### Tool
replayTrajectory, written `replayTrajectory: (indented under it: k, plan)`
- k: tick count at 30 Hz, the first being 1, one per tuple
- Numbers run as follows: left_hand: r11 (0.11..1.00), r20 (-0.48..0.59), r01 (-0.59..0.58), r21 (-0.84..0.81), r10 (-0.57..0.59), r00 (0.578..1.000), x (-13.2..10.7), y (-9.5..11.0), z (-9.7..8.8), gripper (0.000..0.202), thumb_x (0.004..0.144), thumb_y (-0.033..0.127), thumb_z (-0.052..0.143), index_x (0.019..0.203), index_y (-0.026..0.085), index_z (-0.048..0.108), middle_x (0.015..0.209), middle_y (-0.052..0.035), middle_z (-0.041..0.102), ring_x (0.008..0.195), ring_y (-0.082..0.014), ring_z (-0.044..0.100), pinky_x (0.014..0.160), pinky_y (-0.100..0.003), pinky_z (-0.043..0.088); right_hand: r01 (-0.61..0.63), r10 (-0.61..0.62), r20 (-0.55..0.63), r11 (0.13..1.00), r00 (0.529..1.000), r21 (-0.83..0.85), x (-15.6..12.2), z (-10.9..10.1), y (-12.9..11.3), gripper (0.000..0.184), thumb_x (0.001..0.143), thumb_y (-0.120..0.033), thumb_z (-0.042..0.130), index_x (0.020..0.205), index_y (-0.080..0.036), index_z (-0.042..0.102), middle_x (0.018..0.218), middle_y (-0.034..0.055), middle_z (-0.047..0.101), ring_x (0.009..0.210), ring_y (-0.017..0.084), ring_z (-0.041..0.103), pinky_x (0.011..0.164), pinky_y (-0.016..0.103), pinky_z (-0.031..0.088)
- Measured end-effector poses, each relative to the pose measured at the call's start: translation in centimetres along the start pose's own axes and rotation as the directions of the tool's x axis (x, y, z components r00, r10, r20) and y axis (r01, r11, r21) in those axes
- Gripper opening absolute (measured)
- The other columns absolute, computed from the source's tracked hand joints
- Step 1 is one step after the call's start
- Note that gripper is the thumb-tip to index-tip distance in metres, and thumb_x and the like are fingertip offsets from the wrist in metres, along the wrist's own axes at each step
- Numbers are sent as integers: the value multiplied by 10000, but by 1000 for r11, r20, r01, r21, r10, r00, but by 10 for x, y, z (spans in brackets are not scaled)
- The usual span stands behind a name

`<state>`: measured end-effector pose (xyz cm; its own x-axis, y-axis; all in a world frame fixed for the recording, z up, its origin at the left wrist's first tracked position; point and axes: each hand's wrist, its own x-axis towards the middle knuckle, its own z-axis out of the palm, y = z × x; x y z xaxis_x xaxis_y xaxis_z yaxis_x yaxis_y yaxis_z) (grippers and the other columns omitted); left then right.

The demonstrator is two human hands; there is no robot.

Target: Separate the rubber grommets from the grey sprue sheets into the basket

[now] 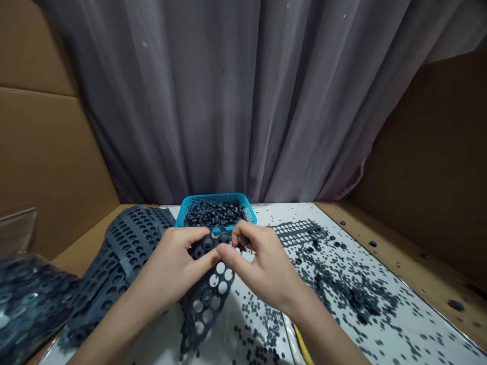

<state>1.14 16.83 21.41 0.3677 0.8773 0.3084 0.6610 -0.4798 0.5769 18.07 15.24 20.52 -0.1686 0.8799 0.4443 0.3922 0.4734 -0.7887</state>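
Grip: both pinch rubber strip [207, 299], left hand [178, 266] backing it, right hand [262, 263] fingertips on a ring [215, 233] | place: strip just before blue basket [215, 198], counter [418, 324] far edge | advice: hold it taut, push pieces out over basket.

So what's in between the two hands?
A black sheet full of round holes. The left hand and the right hand pinch its top end, just in front of the blue basket. The head view shows it.
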Motion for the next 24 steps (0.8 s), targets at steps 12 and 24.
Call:
replayTrajectory:
  k: [12, 24]
  plan:
    - [951, 258, -68, -303, 151, 954, 10, -12, -6, 281, 790, 355, 571, 589, 158, 560, 570, 22, 461, 571, -115, 408, 523, -204, 307, -3, 29, 260, 995, 965, -100, -1, -10, -2, 306, 918, -323, 398, 647, -185, 435, 599, -35, 453, 560, 97, 410, 513, 223, 283]
    - [930, 477, 52, -364, 138, 868, 15, -21, -9, 229, 807, 354, 568, 715, 152, 623, 681, 13, 578, 652, -121, 505, 591, -200, 381, 175, -62, 283, 903, 957, -393, -4, -10, 6, 312, 780, -477, 608, 811, -192, 486, 747, -6, 588, 609, 116, 462, 538, 228, 280]
